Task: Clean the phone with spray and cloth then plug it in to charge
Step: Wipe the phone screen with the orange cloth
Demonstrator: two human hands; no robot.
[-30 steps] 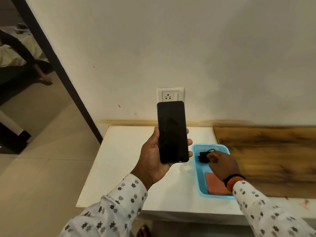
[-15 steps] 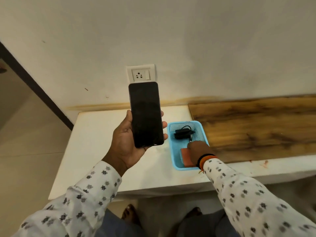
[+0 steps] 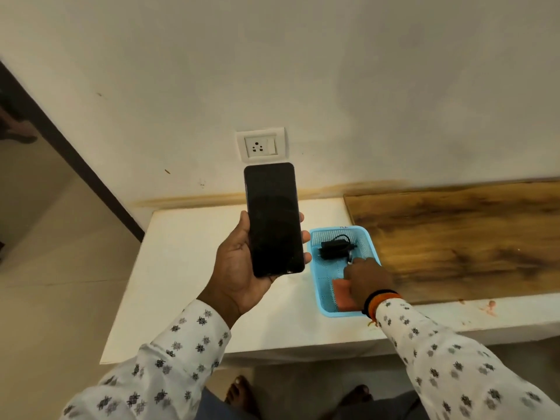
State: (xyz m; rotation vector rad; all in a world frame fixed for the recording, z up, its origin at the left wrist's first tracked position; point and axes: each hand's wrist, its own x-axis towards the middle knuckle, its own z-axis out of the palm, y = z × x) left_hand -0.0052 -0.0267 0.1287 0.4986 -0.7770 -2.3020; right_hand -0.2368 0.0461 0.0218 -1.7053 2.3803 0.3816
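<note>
My left hand (image 3: 239,268) grips a black phone (image 3: 272,219) upright above the white table (image 3: 188,268), its dark screen facing me. To its right a blue mesh basket (image 3: 315,286) holds a black charger (image 3: 333,248) with its cable and an orange cloth (image 3: 341,294). My right hand (image 3: 368,277) reaches into the basket over the cloth, and its fingertips pinch the cable's small metal plug just beside the charger. A white wall socket (image 3: 260,145) with a switch sits on the wall right above the phone. No spray bottle is in view.
A dark-stained wooden board (image 3: 454,231) covers the table to the right of the basket. A dark door frame (image 3: 75,159) runs down the left wall, with tiled floor beside it. My bare feet (image 3: 239,392) show below the table's front edge.
My right hand has drawn back from the charger body toward the near part of the basket and now pinches the cable's plug. The left hand keeps holding the phone upright.
</note>
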